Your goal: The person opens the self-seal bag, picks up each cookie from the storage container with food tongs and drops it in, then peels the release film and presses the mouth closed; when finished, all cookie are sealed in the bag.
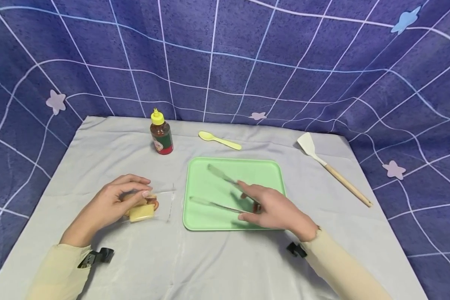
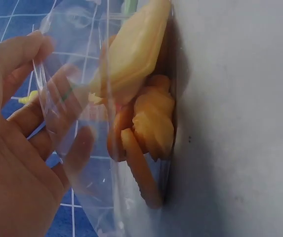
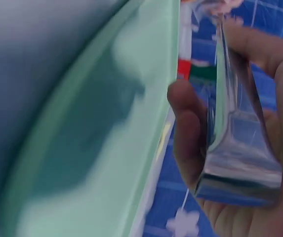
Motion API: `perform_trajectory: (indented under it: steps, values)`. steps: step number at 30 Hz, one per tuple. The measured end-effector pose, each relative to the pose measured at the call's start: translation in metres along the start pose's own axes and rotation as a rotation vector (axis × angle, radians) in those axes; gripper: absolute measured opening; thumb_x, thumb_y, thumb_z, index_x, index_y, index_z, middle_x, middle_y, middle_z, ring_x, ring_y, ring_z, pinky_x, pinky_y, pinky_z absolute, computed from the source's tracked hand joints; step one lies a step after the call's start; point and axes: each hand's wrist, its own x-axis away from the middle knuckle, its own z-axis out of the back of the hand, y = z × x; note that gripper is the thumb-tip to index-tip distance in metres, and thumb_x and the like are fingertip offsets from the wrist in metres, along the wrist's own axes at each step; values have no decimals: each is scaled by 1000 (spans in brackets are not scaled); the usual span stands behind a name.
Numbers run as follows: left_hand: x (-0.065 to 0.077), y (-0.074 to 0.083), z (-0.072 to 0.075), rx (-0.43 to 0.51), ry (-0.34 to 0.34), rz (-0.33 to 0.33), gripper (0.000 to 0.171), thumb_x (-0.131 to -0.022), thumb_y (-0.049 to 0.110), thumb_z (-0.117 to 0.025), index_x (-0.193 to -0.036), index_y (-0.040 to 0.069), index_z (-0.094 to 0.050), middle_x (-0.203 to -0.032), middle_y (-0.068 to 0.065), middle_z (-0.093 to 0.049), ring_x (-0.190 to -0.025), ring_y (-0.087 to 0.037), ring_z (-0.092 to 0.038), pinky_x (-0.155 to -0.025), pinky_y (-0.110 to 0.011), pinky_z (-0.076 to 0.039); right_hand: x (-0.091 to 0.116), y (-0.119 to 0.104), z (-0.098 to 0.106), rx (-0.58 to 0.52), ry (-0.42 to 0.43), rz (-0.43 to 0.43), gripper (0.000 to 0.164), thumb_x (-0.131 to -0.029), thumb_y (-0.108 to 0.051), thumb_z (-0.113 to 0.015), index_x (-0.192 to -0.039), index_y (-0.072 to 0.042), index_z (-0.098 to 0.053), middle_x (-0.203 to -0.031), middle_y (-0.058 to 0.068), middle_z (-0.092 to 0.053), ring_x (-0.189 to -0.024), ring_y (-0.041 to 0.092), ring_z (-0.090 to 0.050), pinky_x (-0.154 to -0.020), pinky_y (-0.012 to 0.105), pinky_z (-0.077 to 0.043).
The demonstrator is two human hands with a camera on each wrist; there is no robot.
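Observation:
My left hand (image 1: 114, 204) holds the rim of a clear plastic bag (image 1: 168, 204) at the left of the table. Inside the bag lie several pieces of food or toy food: a pale yellow square slice (image 2: 139, 49), a ruffled yellowish piece (image 2: 153, 118) and an orange-brown curved strip (image 2: 141, 170). Metal tongs (image 3: 242, 168) are in my right hand (image 1: 271, 206), gripped with thumb on one arm and fingers on the other. Their tips stand spread apart above the green tray (image 1: 234, 225), with nothing between them.
Behind the bag stands a sauce bottle (image 1: 162, 137) with a yellow cap. A yellow spoon (image 1: 219, 140) lies beyond the tray. To the right rests a white spatula (image 1: 337, 175) with a wooden handle. A blue curtain (image 1: 225, 62) hangs behind the table.

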Motion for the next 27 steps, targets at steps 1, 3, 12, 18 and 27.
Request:
perform_trajectory:
  steps: [1,3,12,18,27]
  values:
    - [0,-1,-1,-3,-2,2,19,-87,14,-68,-100,28,-71,-112,7,-59,-107,-13,-52,-91,-12,-32,9,4,2,10,48,-52,85,-80,-54,-67,-148,-23,-26,-109,-6,-62,-67,2,-56,-64,22,-47]
    - [-1,-5,-2,-10,-6,9,18,-88,18,-68,-100,31,-70,-113,7,-59,-108,-11,-51,-92,-12,-32,25,14,6,27,143,-159,88,-79,-57,-66,-148,-22,-25,-102,-6,-63,-67,4,-57,-63,25,-47]
    - [-3,-7,-5,-30,-22,17,13,-89,20,-67,-99,26,-72,-115,9,-58,-110,-10,-50,-93,-13,-31,88,62,25,181,388,-602,92,-80,-66,-58,-149,-17,-23,-75,4,-59,-57,18,-53,-50,37,-43]
    - [-1,-7,-5,-38,-26,20,19,-89,19,-67,-101,33,-70,-116,9,-57,-110,-10,-50,-92,-12,-31,106,80,29,292,410,-632,95,-81,-64,-58,-147,-4,-26,-77,3,-61,-67,24,-56,-59,46,-44]
    - [-4,-5,-6,-3,-38,26,17,-89,18,-67,-100,30,-71,-116,6,-58,-110,-11,-50,-92,-13,-32,109,87,26,334,359,-653,96,-81,-64,-57,-143,3,-29,-91,15,-64,-79,36,-60,-64,52,-44]
